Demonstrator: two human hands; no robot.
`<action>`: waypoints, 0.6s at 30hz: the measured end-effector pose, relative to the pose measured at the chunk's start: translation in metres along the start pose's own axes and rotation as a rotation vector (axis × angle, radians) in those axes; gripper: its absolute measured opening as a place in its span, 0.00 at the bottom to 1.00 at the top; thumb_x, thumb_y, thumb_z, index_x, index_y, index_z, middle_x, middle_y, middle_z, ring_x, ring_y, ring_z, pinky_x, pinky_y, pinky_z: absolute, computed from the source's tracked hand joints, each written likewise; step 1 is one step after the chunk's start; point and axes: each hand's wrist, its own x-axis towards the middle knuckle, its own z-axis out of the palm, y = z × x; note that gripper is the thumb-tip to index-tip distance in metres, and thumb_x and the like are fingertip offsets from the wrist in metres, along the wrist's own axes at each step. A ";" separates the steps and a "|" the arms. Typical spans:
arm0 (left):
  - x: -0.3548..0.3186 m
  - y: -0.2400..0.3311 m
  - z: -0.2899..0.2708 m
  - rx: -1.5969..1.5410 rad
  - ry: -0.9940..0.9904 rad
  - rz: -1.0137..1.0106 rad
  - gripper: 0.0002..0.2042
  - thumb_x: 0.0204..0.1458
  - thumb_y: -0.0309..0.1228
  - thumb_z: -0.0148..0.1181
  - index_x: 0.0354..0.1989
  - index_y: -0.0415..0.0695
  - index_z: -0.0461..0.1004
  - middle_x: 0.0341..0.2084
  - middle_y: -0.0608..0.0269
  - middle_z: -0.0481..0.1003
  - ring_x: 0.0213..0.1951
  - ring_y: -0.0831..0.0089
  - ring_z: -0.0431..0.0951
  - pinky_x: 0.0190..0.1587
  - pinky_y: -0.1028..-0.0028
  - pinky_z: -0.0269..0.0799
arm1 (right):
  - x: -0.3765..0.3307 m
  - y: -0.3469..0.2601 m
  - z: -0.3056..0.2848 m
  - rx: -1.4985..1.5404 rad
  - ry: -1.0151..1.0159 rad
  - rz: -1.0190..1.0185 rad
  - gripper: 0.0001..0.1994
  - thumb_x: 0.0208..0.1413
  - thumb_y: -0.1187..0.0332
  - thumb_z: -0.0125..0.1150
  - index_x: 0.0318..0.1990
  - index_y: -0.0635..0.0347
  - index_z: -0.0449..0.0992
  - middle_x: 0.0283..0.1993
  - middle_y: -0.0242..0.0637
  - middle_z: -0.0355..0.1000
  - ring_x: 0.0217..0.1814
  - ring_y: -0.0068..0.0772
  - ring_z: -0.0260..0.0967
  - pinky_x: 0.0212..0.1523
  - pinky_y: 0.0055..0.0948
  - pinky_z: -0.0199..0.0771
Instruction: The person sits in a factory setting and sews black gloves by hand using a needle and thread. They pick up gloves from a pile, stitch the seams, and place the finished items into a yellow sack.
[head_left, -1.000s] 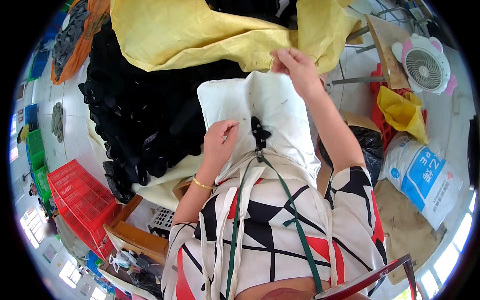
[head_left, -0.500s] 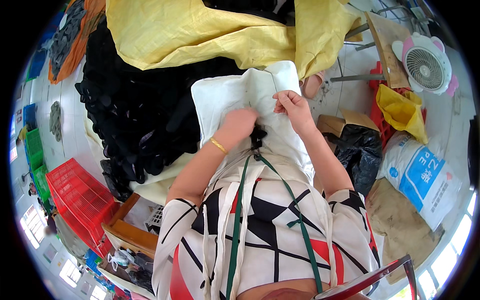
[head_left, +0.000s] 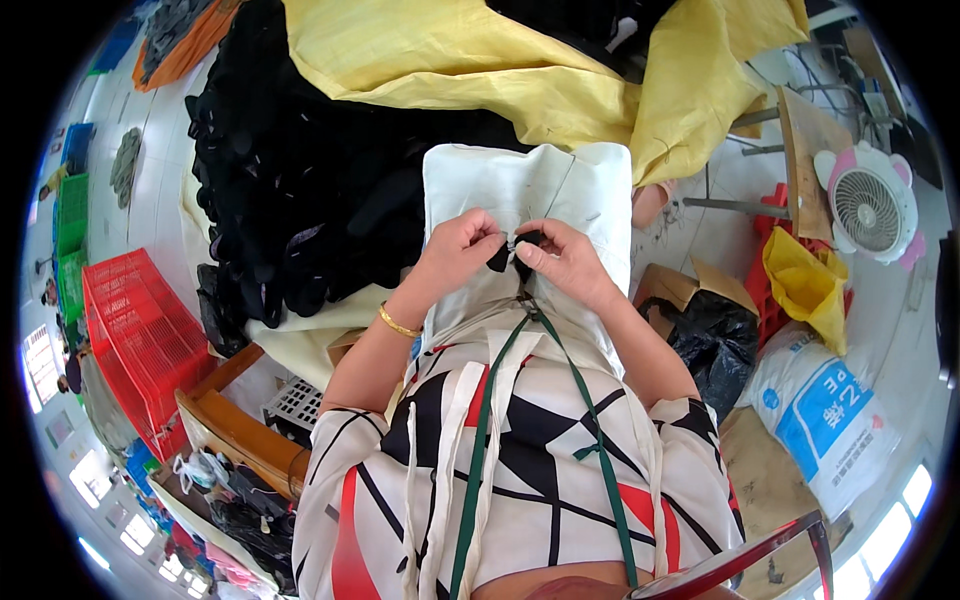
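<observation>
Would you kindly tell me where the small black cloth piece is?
In the head view, the black piece is just right of centre, between the left hand and right hand, over the white cloth.

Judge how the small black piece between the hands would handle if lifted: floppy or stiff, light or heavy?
Probably floppy: the small black piece looks like soft cloth with an uneven outline. Likely light for its size: fingertip pinches of the left grip and right grip suffice. Probably not very slippery: its surface looks mostly matte.
</observation>
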 end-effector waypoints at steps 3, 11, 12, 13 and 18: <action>-0.012 -0.003 -0.008 -0.124 0.027 0.033 0.03 0.59 0.27 0.59 0.35 0.43 0.73 0.25 0.77 0.71 0.28 0.89 0.67 0.30 0.83 0.65 | 0.008 -0.004 0.014 0.122 0.006 0.005 0.11 0.62 0.64 0.60 0.37 0.66 0.76 0.26 0.28 0.71 0.28 0.18 0.64 0.32 0.22 0.68; -0.046 -0.013 -0.009 -0.283 -0.210 -0.184 0.17 0.59 0.45 0.56 0.42 0.42 0.76 0.33 0.64 0.79 0.29 0.76 0.78 0.31 0.73 0.76 | -0.007 -0.005 0.035 -0.267 0.046 -0.135 0.10 0.62 0.69 0.54 0.33 0.68 0.72 0.28 0.34 0.69 0.31 0.23 0.61 0.34 0.27 0.65; -0.052 -0.027 -0.003 -0.332 -0.210 -0.084 0.15 0.59 0.43 0.56 0.39 0.42 0.77 0.29 0.65 0.79 0.28 0.77 0.77 0.29 0.75 0.75 | -0.008 -0.004 0.042 -0.166 -0.014 -0.099 0.09 0.63 0.69 0.54 0.32 0.66 0.72 0.28 0.30 0.68 0.32 0.19 0.60 0.33 0.23 0.64; -0.055 -0.026 -0.001 -0.408 -0.127 -0.037 0.14 0.57 0.41 0.58 0.31 0.40 0.76 0.23 0.64 0.78 0.23 0.77 0.77 0.25 0.75 0.74 | -0.011 -0.009 0.047 -0.030 -0.045 -0.084 0.07 0.63 0.69 0.55 0.35 0.64 0.72 0.31 0.27 0.69 0.32 0.17 0.61 0.34 0.21 0.63; -0.090 -0.025 -0.004 -0.413 0.015 -0.021 0.14 0.58 0.41 0.58 0.31 0.42 0.76 0.21 0.67 0.76 0.22 0.80 0.74 0.24 0.78 0.70 | -0.022 -0.029 0.063 -0.044 -0.240 -0.107 0.06 0.63 0.70 0.57 0.42 0.64 0.72 0.34 0.28 0.71 0.35 0.18 0.66 0.38 0.20 0.68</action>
